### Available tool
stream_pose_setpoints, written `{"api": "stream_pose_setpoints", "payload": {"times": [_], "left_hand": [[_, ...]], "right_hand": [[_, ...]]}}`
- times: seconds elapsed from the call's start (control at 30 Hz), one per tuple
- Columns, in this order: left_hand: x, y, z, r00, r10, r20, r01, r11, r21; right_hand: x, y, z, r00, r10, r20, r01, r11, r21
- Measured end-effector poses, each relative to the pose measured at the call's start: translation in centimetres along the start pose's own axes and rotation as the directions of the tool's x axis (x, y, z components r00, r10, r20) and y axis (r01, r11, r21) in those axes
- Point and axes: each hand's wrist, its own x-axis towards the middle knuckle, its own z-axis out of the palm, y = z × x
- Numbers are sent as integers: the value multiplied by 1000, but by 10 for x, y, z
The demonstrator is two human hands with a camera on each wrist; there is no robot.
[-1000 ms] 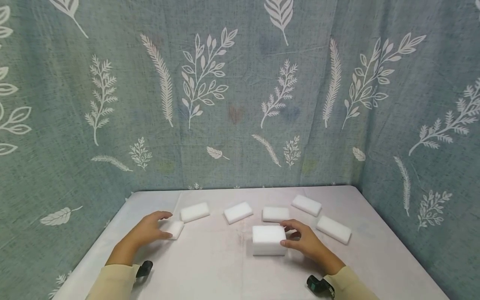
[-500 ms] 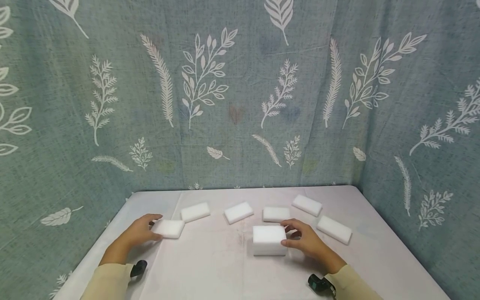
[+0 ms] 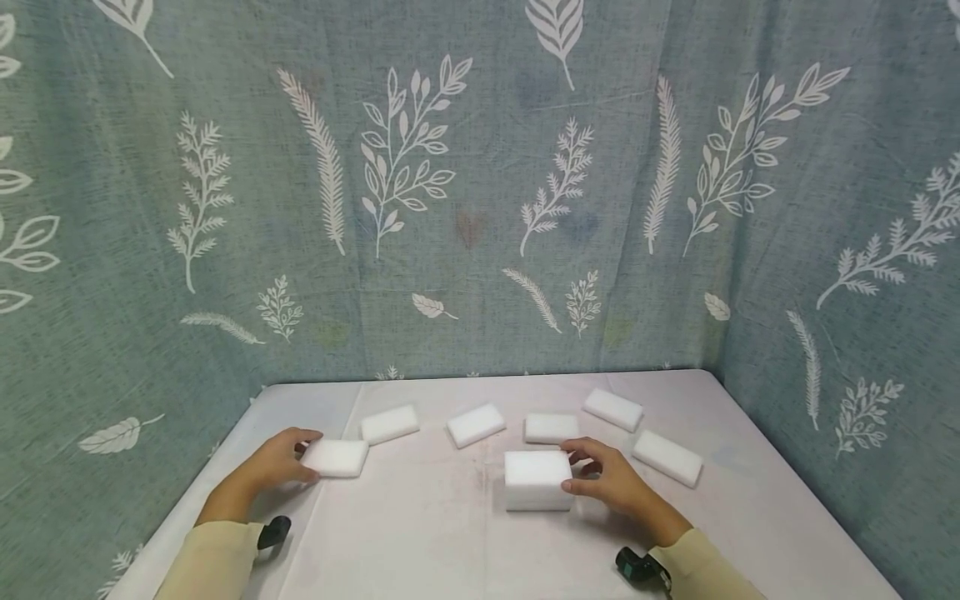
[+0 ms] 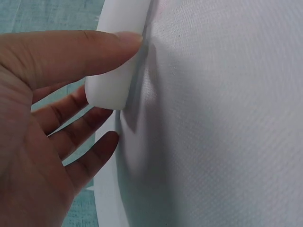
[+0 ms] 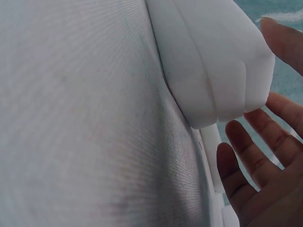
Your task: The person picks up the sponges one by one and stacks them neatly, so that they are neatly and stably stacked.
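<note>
At the left of the head view, a white block [image 3: 337,458] lies flat with my left hand [image 3: 280,460] gripping its left end between thumb and fingers. The left wrist view shows the thumb across that block [image 4: 106,90]. Right of centre stands a stack of white blocks [image 3: 537,482], three layers in the right wrist view [image 5: 213,66]. My right hand [image 3: 606,481] holds the stack's right end, thumb at the near side and fingers at the far side.
Several loose white blocks lie behind the hands: one behind the left block [image 3: 389,424], one at mid-table [image 3: 476,426], one behind the stack [image 3: 551,428], and two at the right [image 3: 613,409], [image 3: 667,458]. Patterned cloth surrounds the white table [image 3: 405,542].
My left hand has moved left and now grips the block's left end, and more of the block shows. My right hand and the stack have stayed in place.
</note>
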Motion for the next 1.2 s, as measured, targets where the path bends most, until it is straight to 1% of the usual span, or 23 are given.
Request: {"api": "stream_pose_setpoints", "payload": {"times": [0.07, 0.17, 0.37, 0.4, 0.53, 0.7, 0.8, 0.93, 1.2], "left_hand": [[-1, 1, -1, 1000, -2, -9, 2, 1000, 3], [-3, 2, -3, 1000, -7, -14, 7, 1000, 0], [-7, 3, -7, 1000, 8, -23, -8, 1000, -3], [-7, 3, -7, 1000, 20, -22, -20, 1000, 1], [-7, 7, -8, 999, 36, -31, -36, 999, 2], [-9, 13, -7, 997, 55, -55, -56, 998, -11], [-9, 16, -4, 994, 82, -66, -84, 996, -17], [-10, 24, -2, 990, 112, -82, -115, 993, -30], [-7, 48, 5, 982, 151, -110, -156, 987, -33]], "right_hand": [[2, 9, 1, 1000, 4, -5, -4, 1000, -15], [3, 15, 1, 1000, 3, -3, -3, 1000, -26], [5, 16, 1, 1000, -5, 4, 5, 999, -34], [5, 15, 1, 1000, -3, 4, 3, 999, -38], [5, 8, 2, 1000, 4, 3, -3, 999, -45], [2, -13, -1, 1000, -10, 11, 10, 1000, -9], [0, -23, -3, 1000, -15, 19, 15, 1000, 3], [-1, -26, -3, 1000, -16, 16, 16, 1000, 5], [-1, -24, -3, 1000, -27, 12, 27, 1000, 15]]}}
